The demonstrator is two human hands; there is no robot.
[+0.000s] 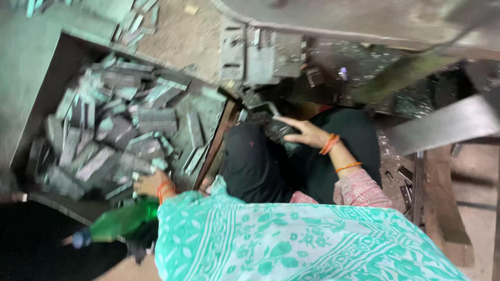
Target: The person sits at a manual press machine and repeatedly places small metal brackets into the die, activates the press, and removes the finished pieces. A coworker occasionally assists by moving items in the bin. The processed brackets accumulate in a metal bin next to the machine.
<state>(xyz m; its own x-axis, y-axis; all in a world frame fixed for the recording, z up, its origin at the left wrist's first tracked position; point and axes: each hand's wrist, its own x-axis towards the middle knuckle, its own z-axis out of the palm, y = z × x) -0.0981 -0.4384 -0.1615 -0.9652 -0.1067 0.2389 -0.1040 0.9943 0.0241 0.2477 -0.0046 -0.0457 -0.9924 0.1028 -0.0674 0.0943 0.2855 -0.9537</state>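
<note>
My left hand (149,183) reaches into a box (36,130) full of flat grey metal pieces (125,125) and its fingers are among the pieces at the box's near edge; whether it grips one is hidden. My right hand (304,132), with orange bangles at the wrist, rests on a stack of dark flat metal pieces (273,125) held over my lap, just below a press machine's tooling (260,54). A green patterned cloth (281,239) covers my front and hides my forearms.
A green plastic bottle (117,224) lies at the lower left beside the box. A grey machine frame (364,21) runs across the top, with a metal bar (442,127) at right. Metal scraps litter the brown floor (401,177).
</note>
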